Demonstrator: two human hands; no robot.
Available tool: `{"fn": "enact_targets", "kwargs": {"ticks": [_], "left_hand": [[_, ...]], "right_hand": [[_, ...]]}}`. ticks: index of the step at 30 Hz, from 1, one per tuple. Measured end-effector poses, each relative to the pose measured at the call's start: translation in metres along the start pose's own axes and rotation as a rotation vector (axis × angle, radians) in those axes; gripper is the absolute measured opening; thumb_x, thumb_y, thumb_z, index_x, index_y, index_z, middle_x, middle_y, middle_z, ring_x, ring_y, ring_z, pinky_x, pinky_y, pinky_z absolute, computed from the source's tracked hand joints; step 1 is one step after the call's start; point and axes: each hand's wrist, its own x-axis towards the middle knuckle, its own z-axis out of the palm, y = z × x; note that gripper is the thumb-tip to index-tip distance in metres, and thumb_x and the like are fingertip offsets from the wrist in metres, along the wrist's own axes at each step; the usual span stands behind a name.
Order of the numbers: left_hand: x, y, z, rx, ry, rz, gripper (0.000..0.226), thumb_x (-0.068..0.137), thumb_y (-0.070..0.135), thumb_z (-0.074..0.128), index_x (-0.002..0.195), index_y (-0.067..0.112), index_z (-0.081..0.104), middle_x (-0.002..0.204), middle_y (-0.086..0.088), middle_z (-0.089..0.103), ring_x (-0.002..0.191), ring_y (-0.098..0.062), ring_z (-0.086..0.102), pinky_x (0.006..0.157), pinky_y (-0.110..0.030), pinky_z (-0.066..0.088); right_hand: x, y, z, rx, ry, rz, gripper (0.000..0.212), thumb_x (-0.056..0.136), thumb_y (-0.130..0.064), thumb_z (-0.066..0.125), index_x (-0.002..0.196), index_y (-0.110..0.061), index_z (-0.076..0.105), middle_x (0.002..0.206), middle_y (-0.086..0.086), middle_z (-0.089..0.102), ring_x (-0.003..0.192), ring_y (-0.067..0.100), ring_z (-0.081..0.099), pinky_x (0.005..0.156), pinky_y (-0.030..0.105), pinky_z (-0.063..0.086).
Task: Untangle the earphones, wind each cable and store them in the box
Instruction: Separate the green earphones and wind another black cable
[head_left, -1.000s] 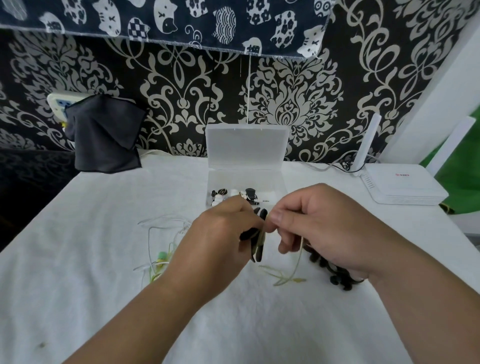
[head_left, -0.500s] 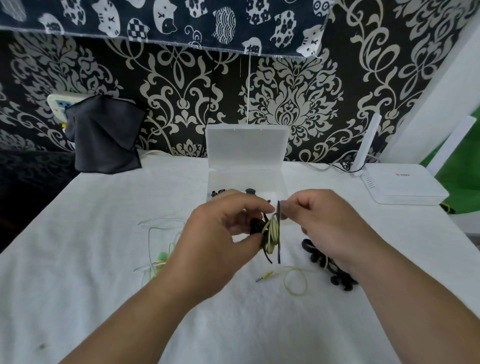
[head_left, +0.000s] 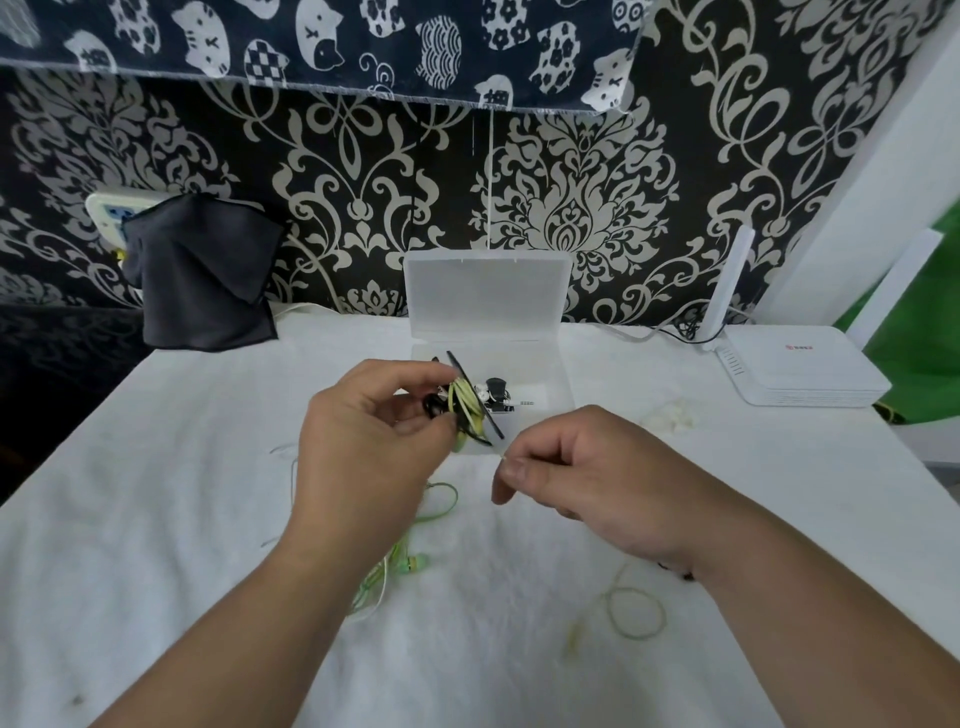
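White-clothed table (head_left: 156, 519), bare cloth toward left and near edges, open clear box (head_left: 488, 291) far middle, left hand (head_left: 363, 447) gripping wound earphone bundle (head_left: 465, 405) over its front rim, right hand (head_left: 597, 478) beside pinching thin cable strand (head_left: 503, 457), green earphones (head_left: 410, 564) loose below

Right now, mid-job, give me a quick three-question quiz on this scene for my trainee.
1. True or false: the box lid stands open.
2. The left hand grips: A) a wound cable bundle; B) a pair of scissors; C) a phone.
3. What colour are the earphones lying on the table beside the left forearm?
Key: 1 true; 2 A; 3 green.
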Motion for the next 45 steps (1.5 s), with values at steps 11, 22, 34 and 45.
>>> {"fn": "enact_targets", "kwargs": {"ticks": [11, 22, 34, 45], "left_hand": [[-0.002, -0.005, 0.002, 0.395, -0.01, 0.255, 0.04, 0.074, -0.007, 0.076, 0.096, 0.027, 0.078, 0.089, 0.015, 0.062, 0.082, -0.003, 0.065, 0.072, -0.007, 0.047], [-0.008, -0.003, 0.005, 0.459, -0.286, 0.395, 0.042, 0.074, -0.004, 0.073, 0.096, 0.032, 0.075, 0.09, 0.015, 0.064, 0.082, -0.006, 0.065, 0.075, -0.019, 0.054], [-0.013, 0.0, 0.008, 0.006, -0.376, 0.043, 0.042, 0.075, -0.012, 0.075, 0.094, 0.025, 0.074, 0.092, -0.008, 0.071, 0.086, -0.027, 0.072, 0.08, -0.035, 0.059], [-0.007, 0.0, 0.009, -0.083, -0.073, -0.029, 0.033, 0.075, -0.013, 0.072, 0.091, 0.016, 0.076, 0.077, -0.007, 0.068, 0.052, -0.003, 0.056, 0.055, -0.011, 0.044]], "right_hand": [[-0.004, -0.008, -0.003, 0.106, 0.03, -0.036, 0.033, 0.102, -0.03, 0.052, 0.079, -0.017, 0.073, 0.054, -0.006, 0.039, 0.053, 0.013, 0.035, 0.06, 0.029, 0.033], [-0.002, -0.009, -0.011, -0.07, 0.373, -0.134, 0.02, 0.093, -0.021, 0.065, 0.076, -0.018, 0.075, 0.05, -0.01, 0.05, 0.047, 0.005, 0.045, 0.049, 0.014, 0.035], [0.008, 0.009, -0.015, 0.278, 0.399, 0.071, 0.019, 0.092, -0.026, 0.068, 0.077, -0.017, 0.075, 0.056, -0.004, 0.043, 0.048, 0.011, 0.034, 0.05, 0.024, 0.029], [0.005, 0.005, 0.006, 0.188, 0.019, 0.161, 0.03, 0.104, -0.022, 0.049, 0.086, -0.011, 0.071, 0.055, -0.007, 0.046, 0.044, 0.003, 0.037, 0.046, 0.012, 0.031]]}}
